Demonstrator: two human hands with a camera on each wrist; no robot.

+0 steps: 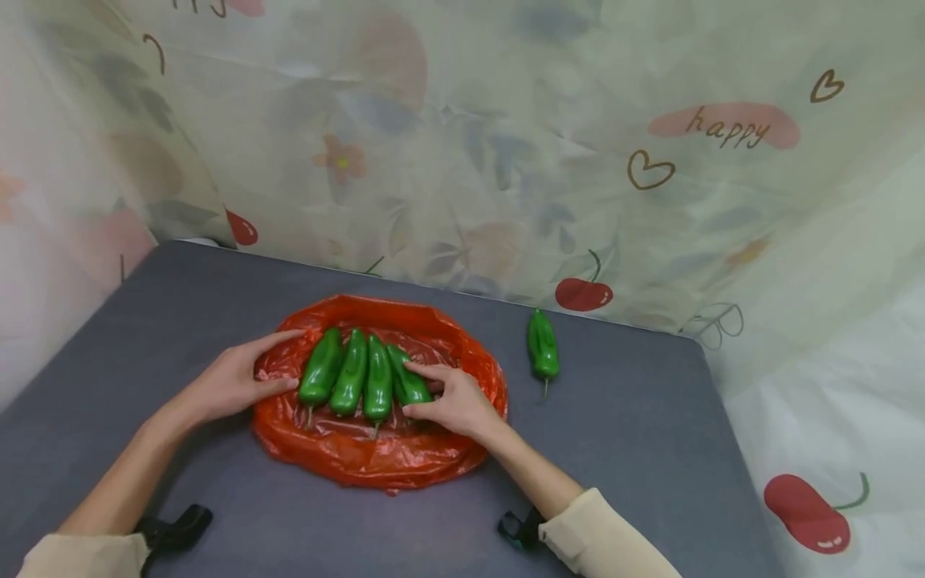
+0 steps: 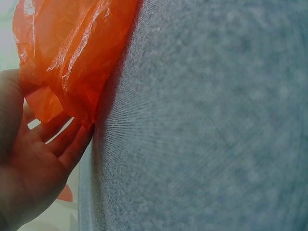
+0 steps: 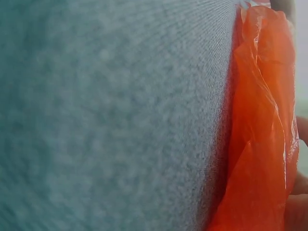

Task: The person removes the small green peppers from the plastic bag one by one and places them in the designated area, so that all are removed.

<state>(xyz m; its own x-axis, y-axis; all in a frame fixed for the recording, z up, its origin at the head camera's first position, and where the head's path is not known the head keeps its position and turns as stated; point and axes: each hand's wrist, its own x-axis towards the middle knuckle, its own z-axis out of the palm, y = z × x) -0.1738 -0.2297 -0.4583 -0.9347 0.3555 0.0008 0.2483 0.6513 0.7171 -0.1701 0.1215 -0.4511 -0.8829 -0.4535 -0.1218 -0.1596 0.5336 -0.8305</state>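
Several green peppers lie side by side in an orange-red plastic bag point(image 1: 379, 474), its rim spread in a ring. At the right end of the row, my right hand point(image 1: 458, 401) holds one green pepper point(image 1: 401, 377) between thumb and fingers. My left hand point(image 1: 227, 381) rests against the bag's left side, fingers extended, thumb tip by the leftmost pepper point(image 1: 321, 368). Beside the left hand point(image 2: 41, 163), the left wrist view shows the bag's crumpled wall point(image 2: 86, 53). The right wrist view has the bag point(image 3: 262, 125) covering most of the right hand.
Another green pepper point(image 1: 543, 345) lies apart on the grey table point(image 1: 621, 449), right of the bag near the back edge. A printed curtain point(image 1: 462, 160) hangs behind the table and along its sides. Black wrist straps point(image 1: 177, 530) sit at both cuffs.
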